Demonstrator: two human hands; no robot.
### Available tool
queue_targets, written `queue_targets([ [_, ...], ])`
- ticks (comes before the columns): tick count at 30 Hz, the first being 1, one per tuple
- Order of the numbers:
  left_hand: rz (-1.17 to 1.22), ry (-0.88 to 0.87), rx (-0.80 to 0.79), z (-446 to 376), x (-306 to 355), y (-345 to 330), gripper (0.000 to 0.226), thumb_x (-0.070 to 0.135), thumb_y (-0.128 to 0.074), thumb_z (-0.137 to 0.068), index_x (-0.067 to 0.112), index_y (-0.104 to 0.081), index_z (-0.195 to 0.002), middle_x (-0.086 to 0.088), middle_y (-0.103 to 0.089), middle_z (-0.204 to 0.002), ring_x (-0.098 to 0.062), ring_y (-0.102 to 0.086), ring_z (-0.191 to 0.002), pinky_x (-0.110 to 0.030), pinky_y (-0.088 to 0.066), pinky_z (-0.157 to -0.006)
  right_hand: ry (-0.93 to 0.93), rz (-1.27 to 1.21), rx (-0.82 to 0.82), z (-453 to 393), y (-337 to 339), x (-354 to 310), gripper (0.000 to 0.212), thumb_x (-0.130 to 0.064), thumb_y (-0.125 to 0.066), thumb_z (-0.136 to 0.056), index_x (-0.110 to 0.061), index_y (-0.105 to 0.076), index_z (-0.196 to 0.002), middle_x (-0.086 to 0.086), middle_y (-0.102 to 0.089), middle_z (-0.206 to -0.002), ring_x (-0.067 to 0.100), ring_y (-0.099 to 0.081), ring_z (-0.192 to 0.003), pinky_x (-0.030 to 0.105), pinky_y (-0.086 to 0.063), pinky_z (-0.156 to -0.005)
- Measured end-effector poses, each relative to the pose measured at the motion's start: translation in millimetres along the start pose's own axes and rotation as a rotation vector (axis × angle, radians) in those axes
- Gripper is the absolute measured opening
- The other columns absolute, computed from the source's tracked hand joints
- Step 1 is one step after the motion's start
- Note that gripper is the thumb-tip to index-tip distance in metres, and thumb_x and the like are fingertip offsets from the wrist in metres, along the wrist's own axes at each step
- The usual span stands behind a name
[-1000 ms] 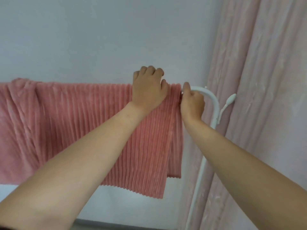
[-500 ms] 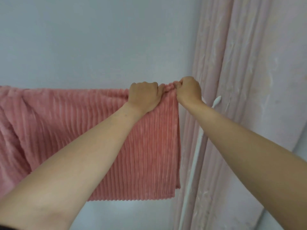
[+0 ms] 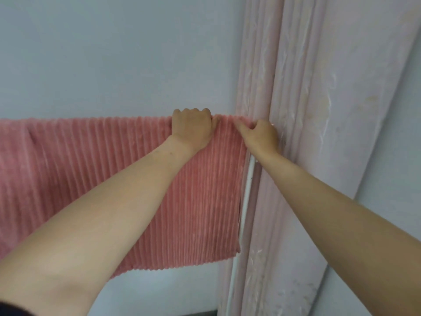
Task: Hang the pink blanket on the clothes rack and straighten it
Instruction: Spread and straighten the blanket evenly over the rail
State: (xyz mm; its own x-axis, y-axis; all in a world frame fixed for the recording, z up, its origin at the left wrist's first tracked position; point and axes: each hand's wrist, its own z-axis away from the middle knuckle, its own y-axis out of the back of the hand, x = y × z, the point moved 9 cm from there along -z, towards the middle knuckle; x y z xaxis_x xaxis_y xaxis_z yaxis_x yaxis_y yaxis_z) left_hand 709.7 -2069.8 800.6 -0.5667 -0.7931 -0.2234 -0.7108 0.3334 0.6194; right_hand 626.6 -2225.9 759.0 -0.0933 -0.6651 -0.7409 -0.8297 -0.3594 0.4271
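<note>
The pink ribbed blanket (image 3: pixel 95 169) hangs over the top bar of the white clothes rack, which it hides. Only the rack's right upright pole (image 3: pixel 247 190) shows beside the blanket's right edge. My left hand (image 3: pixel 191 128) is closed over the blanket's top fold near its right end. My right hand (image 3: pixel 262 135) pinches the blanket's top right corner at the end of the bar. The cloth hangs flat with vertical ribs, and its lower hem (image 3: pixel 182 265) runs roughly level.
A pale pink curtain (image 3: pixel 307 133) hangs right behind the rack's right end, close to my right hand. A plain light wall (image 3: pixel 114 53) stands behind the blanket. A dark strip of floor edge shows at the bottom.
My right hand moved from the bare curved rack end onto the blanket's corner and drew it rightward. The blanket now spreads further along the bar and covers the curve; its hem hangs more even.
</note>
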Motion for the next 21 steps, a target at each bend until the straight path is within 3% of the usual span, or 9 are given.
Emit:
queue_targets([
  [3,-0.016,0.027,0.008,0.8,3.7,0.8,0.054,0.049,-0.025,-0.105,0.011,-0.061,-0.092,-0.012,-0.068,-0.084,-0.033,-0.064,-0.078,-0.039,-0.030,-0.070,0.071,0.050,0.001,2.8,-2.5,-8.7,0.027,-0.029,-0.064,-0.081,-0.016,-0.056,-0.058,-0.002,-0.056,-0.058,0.028,-0.065,-0.074,0.048,-0.047,-0.099],
  [5,-0.018,0.033,0.022,2.0,2.7,1.2,0.054,0.049,-0.026,-0.104,0.011,-0.060,-0.090,-0.012,-0.068,-0.082,-0.033,-0.063,-0.076,-0.039,-0.030,-0.069,0.088,0.035,0.052,-0.2,6.4,-16.2,0.020,-0.015,-0.059,-0.087,-0.015,-0.057,-0.068,0.001,-0.060,-0.069,0.028,-0.064,-0.081,0.036,-0.048,-0.086],
  [7,-0.006,0.039,0.035,3.5,0.3,2.8,0.052,0.048,-0.027,-0.104,0.010,-0.060,-0.090,-0.013,-0.068,-0.083,-0.034,-0.063,-0.077,-0.039,-0.031,-0.070,0.104,0.044,0.119,-7.1,18.8,-23.7,0.008,-0.015,-0.054,-0.093,-0.013,-0.062,-0.090,0.007,-0.068,-0.095,0.028,-0.063,-0.094,0.030,-0.042,-0.076],
  [9,-0.006,0.047,0.047,2.4,-0.2,5.2,0.050,0.047,-0.028,-0.105,0.010,-0.060,-0.094,-0.015,-0.068,-0.086,-0.036,-0.063,-0.080,-0.041,-0.033,-0.072,0.120,0.113,0.153,-19.3,29.3,-30.8,0.013,-0.016,-0.052,-0.096,-0.012,-0.063,-0.101,0.011,-0.068,-0.108,0.029,-0.062,-0.100,0.027,-0.036,-0.072],
  [14,-0.021,0.039,0.039,11.0,10.6,6.0,0.045,0.046,-0.032,-0.103,0.010,-0.059,-0.104,-0.014,-0.065,-0.090,-0.035,-0.059,-0.084,-0.044,-0.036,-0.075,0.174,0.230,0.191,-29.7,37.3,-15.5,0.014,-0.007,-0.048,-0.093,-0.004,-0.061,-0.098,0.018,-0.068,-0.102,0.033,-0.063,-0.095,0.030,-0.032,-0.067],
  [21,-0.003,0.027,0.088,32.4,25.9,3.5,0.042,0.040,-0.046,-0.091,0.008,-0.057,-0.116,-0.018,-0.063,-0.102,-0.039,-0.057,-0.097,-0.058,-0.039,-0.097,0.201,0.227,0.240,-7.0,24.3,16.0,0.011,-0.004,-0.048,-0.092,-0.002,-0.058,-0.094,0.020,-0.067,-0.098,0.035,-0.063,-0.091,0.035,-0.037,-0.069],
])
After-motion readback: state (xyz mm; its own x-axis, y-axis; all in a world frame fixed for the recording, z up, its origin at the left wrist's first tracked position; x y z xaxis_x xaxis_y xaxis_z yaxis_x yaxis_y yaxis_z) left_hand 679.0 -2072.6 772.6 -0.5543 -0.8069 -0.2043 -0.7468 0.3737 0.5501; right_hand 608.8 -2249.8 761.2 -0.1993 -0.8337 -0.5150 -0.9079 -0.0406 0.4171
